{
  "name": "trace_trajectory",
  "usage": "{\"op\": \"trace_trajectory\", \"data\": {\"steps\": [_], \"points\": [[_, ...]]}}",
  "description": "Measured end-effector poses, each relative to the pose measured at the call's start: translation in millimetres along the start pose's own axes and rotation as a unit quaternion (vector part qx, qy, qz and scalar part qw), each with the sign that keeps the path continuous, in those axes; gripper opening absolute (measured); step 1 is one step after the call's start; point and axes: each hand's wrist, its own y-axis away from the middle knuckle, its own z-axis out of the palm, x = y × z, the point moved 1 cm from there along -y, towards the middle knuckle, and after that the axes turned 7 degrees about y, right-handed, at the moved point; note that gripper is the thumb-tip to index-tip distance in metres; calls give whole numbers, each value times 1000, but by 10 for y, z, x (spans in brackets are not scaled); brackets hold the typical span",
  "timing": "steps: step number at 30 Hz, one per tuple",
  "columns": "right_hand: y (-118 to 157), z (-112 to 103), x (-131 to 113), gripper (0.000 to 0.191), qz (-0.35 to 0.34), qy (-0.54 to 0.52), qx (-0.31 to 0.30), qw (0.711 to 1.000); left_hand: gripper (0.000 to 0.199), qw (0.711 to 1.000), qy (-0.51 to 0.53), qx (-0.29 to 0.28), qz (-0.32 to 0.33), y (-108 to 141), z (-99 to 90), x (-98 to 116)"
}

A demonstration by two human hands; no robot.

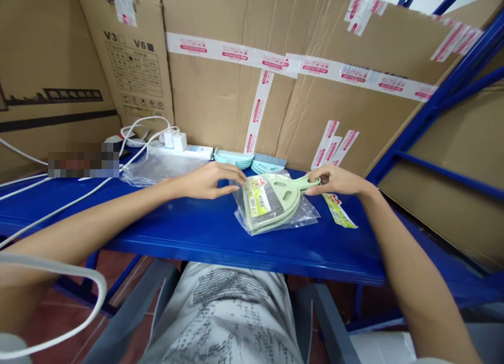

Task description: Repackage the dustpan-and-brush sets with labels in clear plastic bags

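Observation:
A pale green dustpan and brush set (289,198) lies on the blue table, its wide end inside a clear plastic bag (309,215). A yellow and white label (259,197) shows on its left part. My right hand (331,180) grips the set's handles at the right end. At the bag's upper left edge is my left hand (220,180), fingers apart, fingertips touching or very near the plastic. Another yellow-green label (339,210) lies just right of the set, below my right hand.
Blue dustpans (234,158) and a blue brush (269,163) sit behind the set. Clear bags (157,167), a power strip (200,152) and white cables are at the left. Cardboard (220,101) walls the back; a blue metal frame (417,127) stands at the right.

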Motion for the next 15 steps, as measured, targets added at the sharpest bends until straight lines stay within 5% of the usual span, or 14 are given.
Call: {"op": "trace_trajectory", "data": {"steps": [4,8,15], "points": [[-62,61,177,53,9,43,-90,995,33,999,7,-48,-14,25,36,-13],[-103,81,235,48,11,40,-84,996,47,998,4,-60,-21,49,64,-25],[-88,40,241,44,-14,14,-53,998,8,999,-26,-3,-19,51,148,-17]]}}
